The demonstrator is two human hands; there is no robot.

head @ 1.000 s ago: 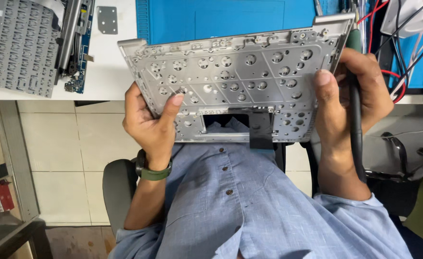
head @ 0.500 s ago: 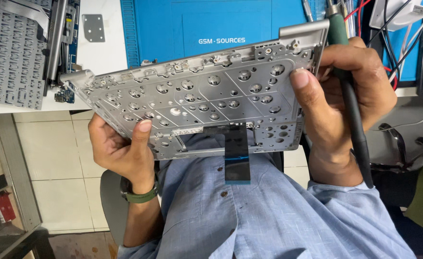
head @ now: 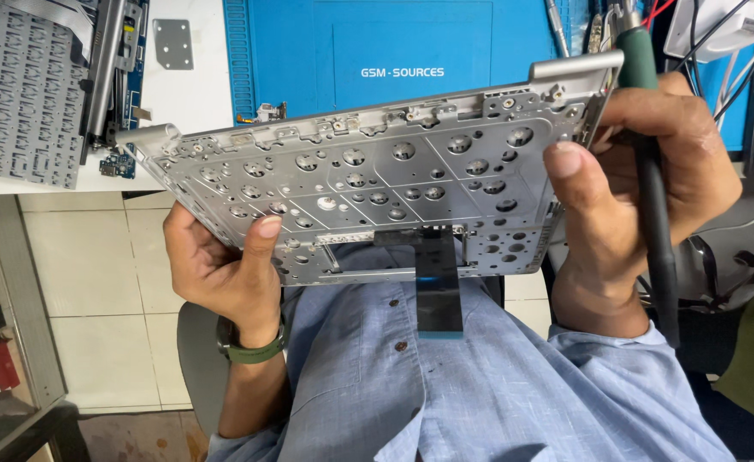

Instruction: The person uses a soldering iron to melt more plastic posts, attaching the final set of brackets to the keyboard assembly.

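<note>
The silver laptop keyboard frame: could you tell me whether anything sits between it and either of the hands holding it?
Mostly no. The left hand grips the keyboard frame directly at its lower left edge. The right hand clamps the right edge with its thumb on the metal, and also holds a dark green-handled tool in its palm beside the frame.

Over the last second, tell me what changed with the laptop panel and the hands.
The silver laptop keyboard frame tilted: its left end sank, its right end rose. The left hand slid outward to the lower left edge. The right hand still grips the right end, together with the dark-handled tool.
</note>
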